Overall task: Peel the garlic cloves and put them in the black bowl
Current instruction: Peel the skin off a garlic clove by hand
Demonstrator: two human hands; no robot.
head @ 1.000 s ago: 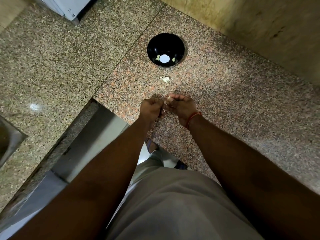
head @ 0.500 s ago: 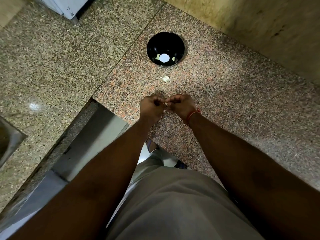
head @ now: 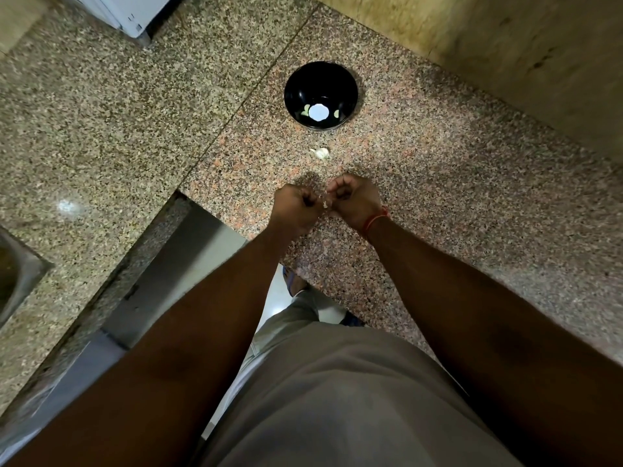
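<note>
Pale garlic clove half-hidden between fingers

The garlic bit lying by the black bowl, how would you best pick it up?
Pinch the garlic piece across its narrow middle, coming straight down from above. It lies flat and alone on the granite counter, apart from the black bowl, so nothing blocks a fingertip grip on either side.

One round glossy black bowl is seen at upper centre; two pale peeled garlic cloves are counted inside, one unpeeled whitish clove just below it.
</note>
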